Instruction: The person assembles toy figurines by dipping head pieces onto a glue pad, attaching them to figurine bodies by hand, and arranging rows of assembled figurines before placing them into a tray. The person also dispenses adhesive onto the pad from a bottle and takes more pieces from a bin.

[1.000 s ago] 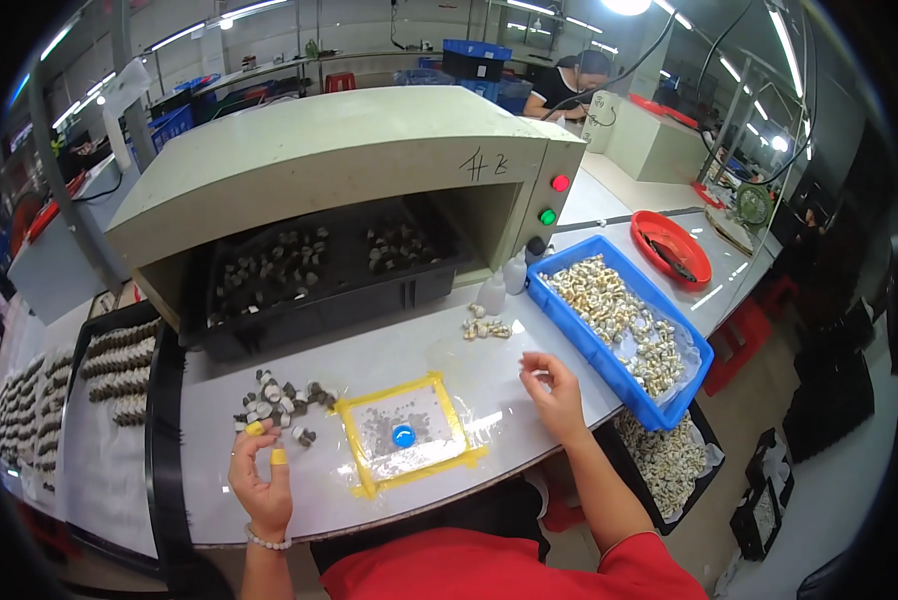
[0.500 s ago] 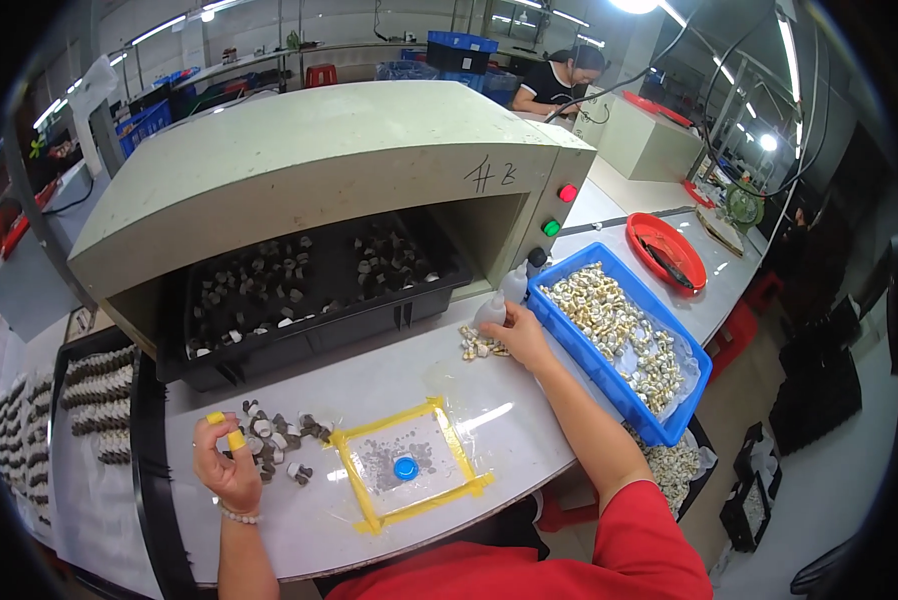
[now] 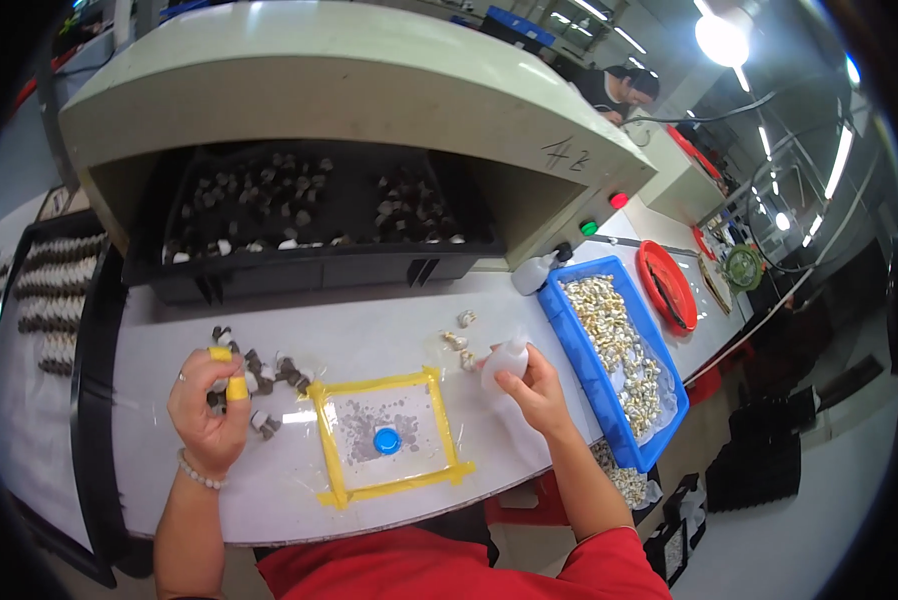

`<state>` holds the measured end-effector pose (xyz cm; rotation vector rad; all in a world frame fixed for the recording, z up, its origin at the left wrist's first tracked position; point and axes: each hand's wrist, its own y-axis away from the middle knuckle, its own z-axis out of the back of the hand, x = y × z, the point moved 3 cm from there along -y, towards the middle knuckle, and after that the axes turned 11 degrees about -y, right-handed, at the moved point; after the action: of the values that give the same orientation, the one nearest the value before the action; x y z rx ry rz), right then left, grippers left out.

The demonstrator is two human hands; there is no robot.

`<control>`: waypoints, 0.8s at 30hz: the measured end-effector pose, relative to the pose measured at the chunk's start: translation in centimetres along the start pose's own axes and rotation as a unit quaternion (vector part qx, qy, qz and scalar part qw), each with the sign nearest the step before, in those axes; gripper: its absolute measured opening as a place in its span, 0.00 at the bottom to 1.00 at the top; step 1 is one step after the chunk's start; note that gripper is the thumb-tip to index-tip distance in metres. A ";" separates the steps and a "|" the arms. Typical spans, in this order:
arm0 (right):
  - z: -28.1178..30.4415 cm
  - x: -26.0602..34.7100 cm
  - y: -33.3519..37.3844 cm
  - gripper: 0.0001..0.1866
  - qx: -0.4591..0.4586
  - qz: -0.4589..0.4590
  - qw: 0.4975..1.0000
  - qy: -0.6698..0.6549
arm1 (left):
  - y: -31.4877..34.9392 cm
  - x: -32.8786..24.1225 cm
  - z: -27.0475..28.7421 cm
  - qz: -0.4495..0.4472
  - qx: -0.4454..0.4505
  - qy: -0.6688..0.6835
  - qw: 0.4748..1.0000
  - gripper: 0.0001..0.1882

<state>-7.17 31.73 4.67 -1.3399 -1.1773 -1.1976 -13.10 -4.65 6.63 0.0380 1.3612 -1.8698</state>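
Observation:
My right hand [image 3: 541, 392] is closed around a whitish, translucent plastic bottle [image 3: 507, 362], held tilted over the table beside the blue bin. A few small white-and-gold pieces [image 3: 456, 342] lie just beyond the bottle. My left hand [image 3: 209, 410] has curled fingers, with yellow wraps on the thumb and a finger drawn close together. Whether a small thing sits between those tips I cannot make out. Next to them lies a loose group of small dark-and-white parts [image 3: 291, 374]. Between my hands, a yellow-taped rectangle [image 3: 331, 440] on the table holds a round blue cap [image 3: 387, 441] among wet-looking spots.
A pale machine housing [image 3: 349, 100] arches over a black tray [image 3: 309, 275] of small parts. To the right stand a blue bin [image 3: 581, 375] of white-and-gold pieces, another bottle [image 3: 534, 273] and a red dish [image 3: 666, 287]. A black-rimmed tray [image 3: 97, 400] with rows of parts borders the left.
My right hand has lifted the bottle from beside the blue bin and brought it nearer to me. The left thumb and finger have come closer together. The whole view has shifted.

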 end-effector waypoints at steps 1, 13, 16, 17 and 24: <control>-0.3 0.2 0.8 0.14 0.029 -0.032 0.999 0.014 | -0.1 0.0 -0.2 -0.017 -0.008 0.002 1.000 0.09; -5.6 1.9 2.4 0.17 0.273 0.028 0.863 0.424 | -0.6 0.3 -0.5 -0.013 -0.013 0.012 1.000 0.09; -6.2 2.3 2.2 0.16 0.286 0.080 0.835 0.463 | -0.5 0.4 -0.6 -0.012 -0.009 0.012 1.000 0.09; -6.4 2.4 2.1 0.16 0.290 0.101 0.822 0.480 | -0.4 0.4 -0.6 -0.011 -0.007 0.012 1.000 0.09; -7.3 3.4 1.6 0.14 0.314 0.109 0.776 0.536 | -0.4 0.5 -0.7 -0.013 -0.003 0.009 1.000 0.08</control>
<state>-5.96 24.51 8.45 -0.1385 -0.4479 -0.9902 -13.97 -4.35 6.40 0.0349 1.3860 -1.8913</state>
